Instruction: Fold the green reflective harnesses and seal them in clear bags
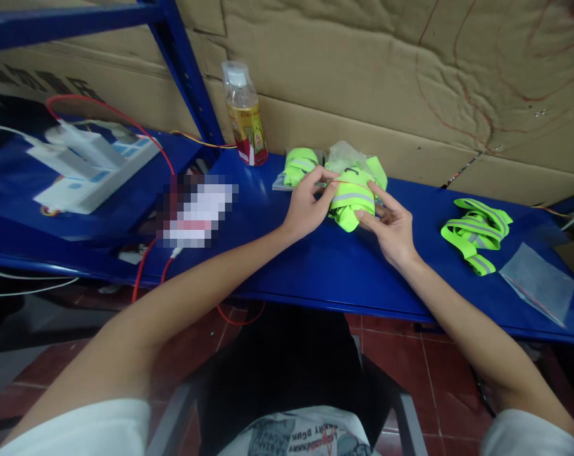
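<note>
A folded neon-green reflective strap bundle [352, 201] sits in a clear plastic bag [343, 155] on the blue shelf [315, 266]. My left hand [308, 206] pinches the bundle's upper left edge, fingers closed on it. My right hand [391, 225] grips its lower right side with thumb and fingers. Behind the left hand lies another bagged green bundle [300, 166].
A loose green reflective strap [476, 233] and an empty clear bag [538, 282] lie to the right. A drink bottle [245, 117] stands at the back by the cardboard wall. White boxes [90, 168], a red cable [144, 136] and a blurred item lie to the left.
</note>
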A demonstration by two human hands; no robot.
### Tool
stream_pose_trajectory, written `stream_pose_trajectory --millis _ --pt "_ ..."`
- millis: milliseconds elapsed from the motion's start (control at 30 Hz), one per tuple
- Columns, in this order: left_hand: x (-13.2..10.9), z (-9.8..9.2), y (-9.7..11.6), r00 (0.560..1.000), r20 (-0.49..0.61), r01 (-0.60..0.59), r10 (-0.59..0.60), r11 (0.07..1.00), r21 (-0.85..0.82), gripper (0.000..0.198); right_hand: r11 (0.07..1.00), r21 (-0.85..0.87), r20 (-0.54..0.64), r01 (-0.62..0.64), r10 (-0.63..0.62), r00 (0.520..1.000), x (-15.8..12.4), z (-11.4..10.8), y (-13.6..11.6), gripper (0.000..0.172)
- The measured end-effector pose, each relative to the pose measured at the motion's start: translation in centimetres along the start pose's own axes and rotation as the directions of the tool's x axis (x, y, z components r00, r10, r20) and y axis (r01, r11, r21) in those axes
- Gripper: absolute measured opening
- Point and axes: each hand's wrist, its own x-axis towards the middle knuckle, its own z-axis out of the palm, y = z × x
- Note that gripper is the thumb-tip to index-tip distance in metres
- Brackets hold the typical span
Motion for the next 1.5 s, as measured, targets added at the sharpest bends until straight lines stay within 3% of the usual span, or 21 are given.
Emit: stream_pose_trajectory --millis 133,333,533,600,700,900,1167,1333,1500 --pt "-0.2 -0.7 0.2 0.982 0.024 -0.188 0.188 0.951 0.245 0.041 0.999 0.011 -0.022 -0.037 0.037 0.999 0.3 -0.7 0.4 0.082" --pt "-0.4 -1.1 1.1 0.938 0.223 -0.319 0.265 0.912 0.257 0.018 0.998 0.017 -0.066 -0.062 0.063 0.996 0.5 -1.5 1.2 0.07" --pt "-0.4 -1.4 0.3 0.902 0.352 -0.322 0.252 0.934 0.156 0.041 0.995 0.054 -0.074 -0.082 0.086 0.993 0.8 -2.1 1.5 0.056" --pt "-0.4 -1.5 0.2 0.885 0.39 -0.333 0.255 0.931 0.147 0.057 0.995 0.067 -0.076 -0.073 0.079 0.994 0.9 -2.1 1.4 0.053" --pt "-0.4 -1.5 0.0 0.897 0.356 -0.335 0.261 0.928 0.163 0.066 0.998 0.031 -0.05 -0.048 0.049 0.998 0.9 -1.9 1.0 0.052" --pt "-0.1 -1.6 -0.1 0.924 0.257 -0.334 0.283 0.925 0.183 0.046 0.994 0.088 0.102 -0.06 0.051 0.994 0.2 -0.9 -0.7 0.056" --pt "-0.5 -1.5 0.3 0.873 0.406 -0.372 0.271 0.908 0.194 0.055 1.0 -0.015 -0.01 -0.004 0.004 1.0 0.1 -0.6 -0.2 0.061" --pt "-0.5 -1.5 0.3 0.872 0.385 -0.37 0.302 0.922 0.115 0.048 1.0 0.007 -0.036 -0.03 0.03 0.999 0.1 -0.7 -0.2 0.056" --pt "-0.1 -1.6 0.4 0.911 0.291 -0.336 0.292 0.935 0.116 0.04 0.99 0.097 0.098 -0.105 0.096 0.991 0.0 -0.6 -0.9 0.053"
